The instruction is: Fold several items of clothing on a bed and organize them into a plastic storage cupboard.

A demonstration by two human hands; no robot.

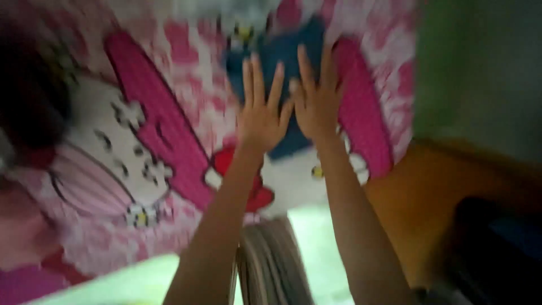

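Both my arms reach forward over a pink and white sheet [169, 130] printed with cartoon cats, red bows and a blue patch. My left hand [261, 110] lies flat on the sheet, fingers spread, on the edge of the blue patch. My right hand [317, 99] rests flat beside it, thumbs almost touching, fingers apart. Neither hand holds anything. The picture is blurred by motion.
An orange-brown wooden edge [446, 192] runs along the right of the sheet, with a green-grey wall [480, 68] behind it. A dark shape [497, 243] sits at the lower right. A striped brown cloth [274, 260] hangs between my forearms over a pale green surface [310, 237].
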